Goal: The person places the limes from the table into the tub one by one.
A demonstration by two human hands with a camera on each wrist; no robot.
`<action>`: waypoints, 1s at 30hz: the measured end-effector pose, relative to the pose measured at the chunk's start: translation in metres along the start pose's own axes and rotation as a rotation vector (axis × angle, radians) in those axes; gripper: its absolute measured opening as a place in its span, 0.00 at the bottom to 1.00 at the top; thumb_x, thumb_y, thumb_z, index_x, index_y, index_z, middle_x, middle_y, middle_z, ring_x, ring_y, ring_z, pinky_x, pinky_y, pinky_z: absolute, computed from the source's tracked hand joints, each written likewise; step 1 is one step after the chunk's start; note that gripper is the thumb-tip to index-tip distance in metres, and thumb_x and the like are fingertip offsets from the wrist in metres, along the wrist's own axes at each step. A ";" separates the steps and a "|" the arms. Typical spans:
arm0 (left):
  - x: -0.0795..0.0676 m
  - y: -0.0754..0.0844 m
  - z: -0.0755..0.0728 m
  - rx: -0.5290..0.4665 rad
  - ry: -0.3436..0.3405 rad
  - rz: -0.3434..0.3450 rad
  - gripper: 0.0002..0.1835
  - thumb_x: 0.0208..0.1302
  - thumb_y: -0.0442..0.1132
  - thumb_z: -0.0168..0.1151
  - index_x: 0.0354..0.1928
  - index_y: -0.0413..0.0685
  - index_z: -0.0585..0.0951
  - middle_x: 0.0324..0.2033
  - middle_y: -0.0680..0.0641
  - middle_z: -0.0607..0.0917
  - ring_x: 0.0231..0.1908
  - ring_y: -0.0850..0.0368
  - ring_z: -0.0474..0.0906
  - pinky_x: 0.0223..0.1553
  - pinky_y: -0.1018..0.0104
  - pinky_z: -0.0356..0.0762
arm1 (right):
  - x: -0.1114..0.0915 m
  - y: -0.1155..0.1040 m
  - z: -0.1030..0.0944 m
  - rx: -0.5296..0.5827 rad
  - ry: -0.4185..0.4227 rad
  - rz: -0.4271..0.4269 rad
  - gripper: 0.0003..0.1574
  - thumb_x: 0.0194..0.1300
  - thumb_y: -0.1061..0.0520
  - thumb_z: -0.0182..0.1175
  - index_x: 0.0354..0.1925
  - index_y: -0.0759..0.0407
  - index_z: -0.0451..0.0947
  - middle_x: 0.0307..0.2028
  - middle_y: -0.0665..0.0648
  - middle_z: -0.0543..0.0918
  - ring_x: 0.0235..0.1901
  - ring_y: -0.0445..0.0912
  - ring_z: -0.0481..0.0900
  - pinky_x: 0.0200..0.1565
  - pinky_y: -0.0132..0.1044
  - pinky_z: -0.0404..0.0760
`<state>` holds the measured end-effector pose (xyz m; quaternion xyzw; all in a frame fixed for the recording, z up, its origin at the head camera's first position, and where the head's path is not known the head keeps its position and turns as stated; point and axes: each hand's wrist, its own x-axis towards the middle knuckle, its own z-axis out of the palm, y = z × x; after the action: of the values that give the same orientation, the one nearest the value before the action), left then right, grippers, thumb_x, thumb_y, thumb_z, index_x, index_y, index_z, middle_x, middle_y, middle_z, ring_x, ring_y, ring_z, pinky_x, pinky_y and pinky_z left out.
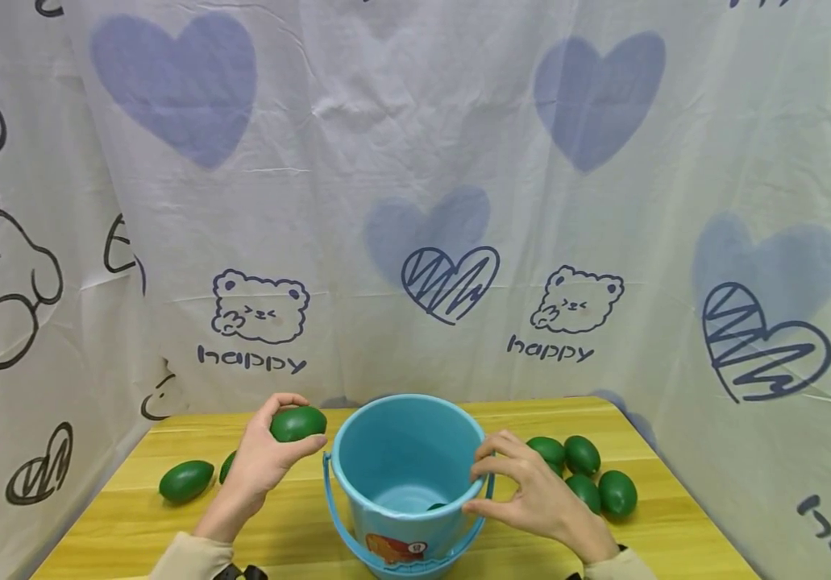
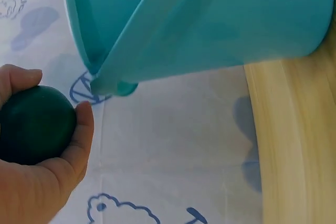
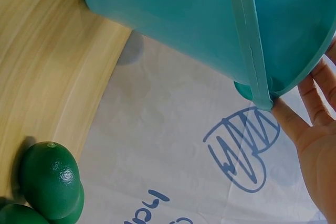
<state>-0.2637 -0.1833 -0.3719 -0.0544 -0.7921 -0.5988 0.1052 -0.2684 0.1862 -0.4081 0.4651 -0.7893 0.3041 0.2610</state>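
A light-blue plastic bucket (image 1: 375,524) with a fish sticker stands upright on the table, its handle hanging down in front. My left hand (image 1: 259,459) holds a smooth, dark green, avocado-like fruit (image 1: 298,424) between thumb and fingers, just left of the bucket's rim and raised to about its height. In the left wrist view, the fruit (image 2: 37,124) is apart from the bucket (image 2: 210,35). My right hand (image 1: 524,487) grips the bucket's right rim, fingers over the edge and thumb outside by the handle joint. Inside, part of a green fruit (image 1: 436,507) shows behind the front wall.
On the wooden table (image 1: 125,540), a green fruit (image 1: 186,482) lies at the left, with another (image 1: 227,466) partly hidden behind my left hand. Several more green fruits (image 1: 617,494) cluster right of the bucket. A white printed curtain (image 1: 386,346) hangs behind and along both sides.
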 end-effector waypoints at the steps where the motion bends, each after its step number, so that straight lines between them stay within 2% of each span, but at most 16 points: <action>1: 0.000 0.002 0.002 -0.003 -0.012 0.014 0.31 0.53 0.36 0.74 0.58 0.51 0.71 0.53 0.39 0.74 0.43 0.47 0.76 0.38 0.62 0.80 | 0.000 0.000 0.000 0.000 0.000 0.002 0.14 0.54 0.46 0.74 0.38 0.42 0.81 0.42 0.43 0.78 0.45 0.38 0.71 0.46 0.35 0.79; 7: -0.002 0.009 0.016 -0.010 -0.055 0.100 0.32 0.51 0.29 0.72 0.58 0.49 0.69 0.51 0.38 0.74 0.42 0.47 0.76 0.39 0.62 0.80 | -0.001 0.000 -0.001 0.003 -0.004 0.011 0.14 0.54 0.46 0.74 0.38 0.41 0.81 0.42 0.43 0.78 0.45 0.38 0.72 0.46 0.35 0.80; 11: -0.002 0.011 0.023 0.001 -0.068 0.139 0.33 0.50 0.29 0.72 0.58 0.50 0.70 0.52 0.39 0.74 0.42 0.47 0.76 0.38 0.62 0.80 | -0.001 0.000 -0.001 0.008 -0.002 0.009 0.14 0.54 0.46 0.74 0.38 0.41 0.81 0.42 0.43 0.78 0.45 0.38 0.72 0.46 0.35 0.79; 16: -0.002 0.010 0.031 0.086 -0.059 0.207 0.33 0.49 0.32 0.75 0.57 0.55 0.72 0.52 0.41 0.78 0.42 0.47 0.78 0.37 0.62 0.81 | 0.000 0.000 -0.001 0.014 0.000 0.005 0.14 0.54 0.46 0.74 0.38 0.41 0.81 0.41 0.43 0.78 0.45 0.38 0.72 0.46 0.35 0.79; 21: 0.000 0.006 0.037 0.163 -0.040 0.282 0.33 0.46 0.35 0.79 0.56 0.55 0.75 0.51 0.46 0.82 0.43 0.48 0.80 0.38 0.63 0.81 | 0.001 0.000 -0.001 0.014 -0.001 0.004 0.14 0.54 0.46 0.74 0.38 0.42 0.81 0.41 0.43 0.78 0.44 0.38 0.71 0.45 0.34 0.79; 30: -0.001 0.003 0.043 0.238 -0.043 0.321 0.32 0.45 0.38 0.80 0.56 0.57 0.78 0.48 0.46 0.84 0.41 0.52 0.80 0.37 0.64 0.80 | 0.000 0.000 0.000 0.015 0.001 0.004 0.14 0.53 0.46 0.75 0.37 0.42 0.81 0.41 0.43 0.78 0.44 0.38 0.71 0.45 0.34 0.79</action>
<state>-0.2667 -0.1410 -0.3806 -0.1799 -0.8405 -0.4751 0.1881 -0.2685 0.1862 -0.4078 0.4655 -0.7878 0.3106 0.2574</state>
